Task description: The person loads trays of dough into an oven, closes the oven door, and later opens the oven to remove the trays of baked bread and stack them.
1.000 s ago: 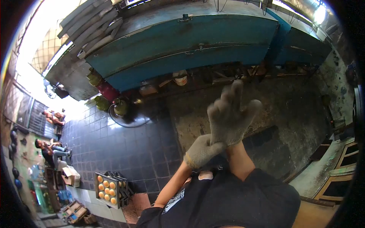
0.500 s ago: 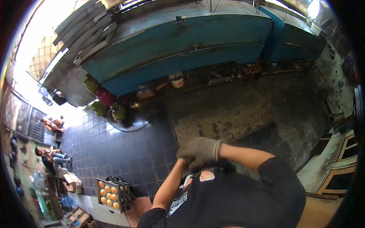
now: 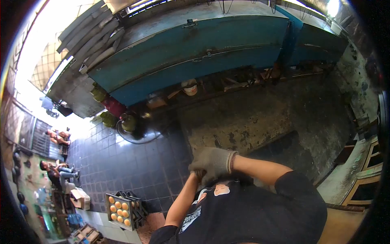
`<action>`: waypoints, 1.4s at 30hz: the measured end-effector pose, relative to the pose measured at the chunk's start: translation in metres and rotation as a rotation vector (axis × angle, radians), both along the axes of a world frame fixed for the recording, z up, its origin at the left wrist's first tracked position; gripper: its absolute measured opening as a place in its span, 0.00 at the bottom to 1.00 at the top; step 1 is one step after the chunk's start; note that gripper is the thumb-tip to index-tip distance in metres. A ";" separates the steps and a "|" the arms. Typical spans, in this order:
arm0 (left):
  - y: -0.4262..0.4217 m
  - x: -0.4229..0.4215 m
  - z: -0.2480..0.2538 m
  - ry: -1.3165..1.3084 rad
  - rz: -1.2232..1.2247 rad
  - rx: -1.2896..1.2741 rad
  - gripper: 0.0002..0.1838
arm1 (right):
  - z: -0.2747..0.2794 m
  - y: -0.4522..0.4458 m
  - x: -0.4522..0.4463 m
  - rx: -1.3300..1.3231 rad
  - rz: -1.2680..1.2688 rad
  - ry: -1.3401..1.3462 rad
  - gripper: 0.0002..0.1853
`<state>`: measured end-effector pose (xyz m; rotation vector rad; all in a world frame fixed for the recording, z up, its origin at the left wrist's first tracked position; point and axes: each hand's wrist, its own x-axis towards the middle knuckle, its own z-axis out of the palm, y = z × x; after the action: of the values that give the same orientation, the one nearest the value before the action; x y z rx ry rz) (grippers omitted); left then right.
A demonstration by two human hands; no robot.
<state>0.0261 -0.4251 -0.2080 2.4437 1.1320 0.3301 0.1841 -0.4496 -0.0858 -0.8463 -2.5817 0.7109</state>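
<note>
My right hand [image 3: 214, 162], in a grey knitted glove, lies over my left hand [image 3: 199, 172] in front of my chest. Its fingers are wrapped round the left hand's glove near the wrist and look blurred. Most of my left hand is hidden beneath it; only a bit of its glove shows at the wrist, and its fingers are out of sight. Both forearms are bare below the sleeves of a black printed shirt [image 3: 252, 207].
A long blue-green metal cabinet [image 3: 183, 53] spans the far side, with gas cylinders [image 3: 128, 123] and a bucket [image 3: 189, 87] by its base. Round buns lie on a tray [image 3: 131, 214] in a rack at lower left. Two people [image 3: 61, 173] sit at far left.
My left hand has let go of the right glove's cuff. My right hand has come down from its raised, spread pose and over my left hand. The view has shifted slightly.
</note>
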 end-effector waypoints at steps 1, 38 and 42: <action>-0.001 0.001 0.001 0.010 0.016 0.009 0.12 | -0.001 -0.001 0.001 0.003 0.001 0.000 0.21; -0.026 0.102 0.116 0.752 1.494 0.112 0.10 | 0.006 0.001 -0.028 0.340 0.182 0.032 0.10; -0.031 0.100 0.107 0.747 1.505 0.174 0.12 | 0.001 -0.003 -0.035 0.393 0.210 0.019 0.09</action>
<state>0.1264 -0.4562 -0.1009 1.2745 3.1751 -0.1343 0.1492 -0.4522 -0.0847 -0.4482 -2.6867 0.2419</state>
